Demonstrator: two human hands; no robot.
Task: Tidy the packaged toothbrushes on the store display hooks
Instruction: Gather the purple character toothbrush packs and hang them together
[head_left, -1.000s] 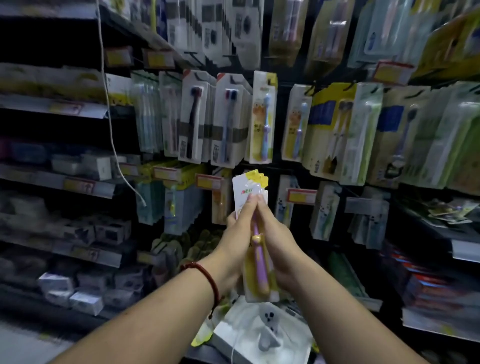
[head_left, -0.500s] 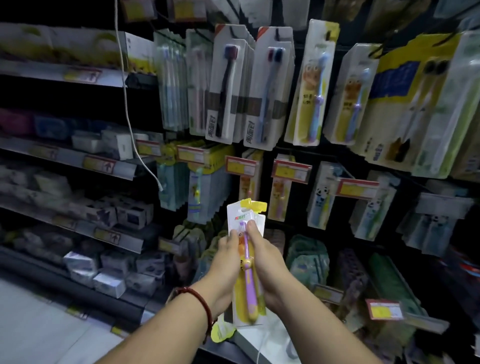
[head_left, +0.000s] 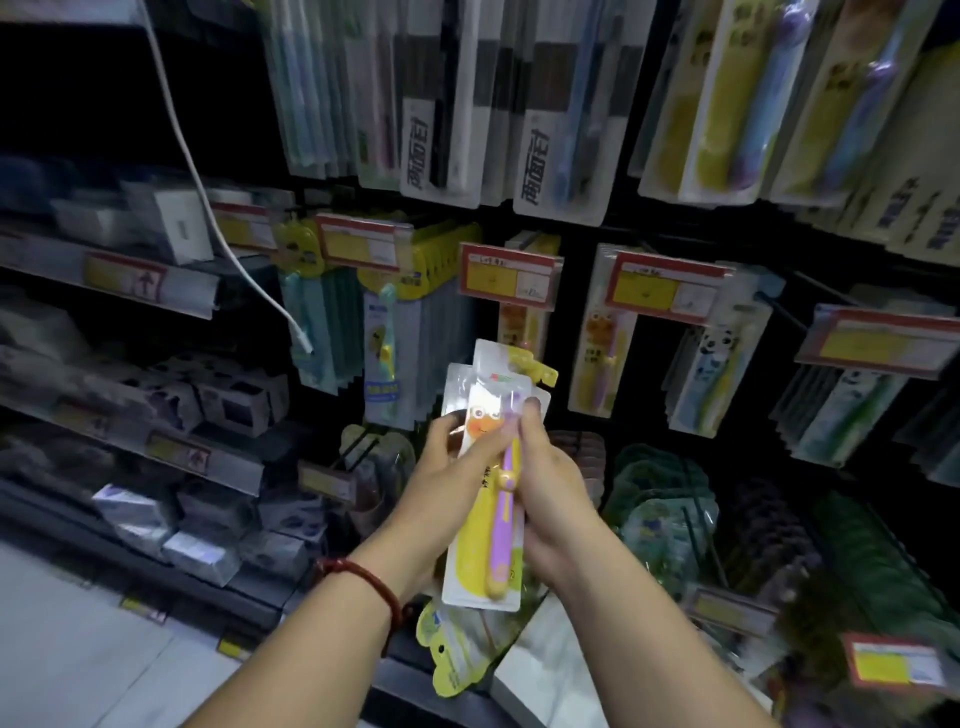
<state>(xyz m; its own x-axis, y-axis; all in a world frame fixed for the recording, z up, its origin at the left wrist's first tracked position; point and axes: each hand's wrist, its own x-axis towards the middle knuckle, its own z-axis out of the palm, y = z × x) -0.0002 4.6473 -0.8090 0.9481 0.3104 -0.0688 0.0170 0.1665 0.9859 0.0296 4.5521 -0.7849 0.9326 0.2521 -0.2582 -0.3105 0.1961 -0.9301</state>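
Observation:
A small stack of packaged children's toothbrushes (head_left: 493, 499) is held upright between both hands in front of the display; the front pack shows a purple and yellow brush and a cartoon face. My left hand (head_left: 441, 483) grips the stack's left edge, thumb across the front. Opposite it, my right hand (head_left: 550, 483) grips the right edge, fingertips near the top. Matching yellow packs (head_left: 597, 364) hang on a hook just behind, under a red and yellow price tag (head_left: 670, 291).
Rows of hanging toothbrush packs (head_left: 550, 130) fill the hooks above and to the right. Panda packs (head_left: 711, 374) hang at right. Shelves of small boxes (head_left: 223, 395) run along the left. A white cable (head_left: 218, 223) dangles. More packs lie below the hands (head_left: 452, 654).
The view has dropped and moved closer to the display. The hands came down with the packs, and the stack has fanned slightly at its top.

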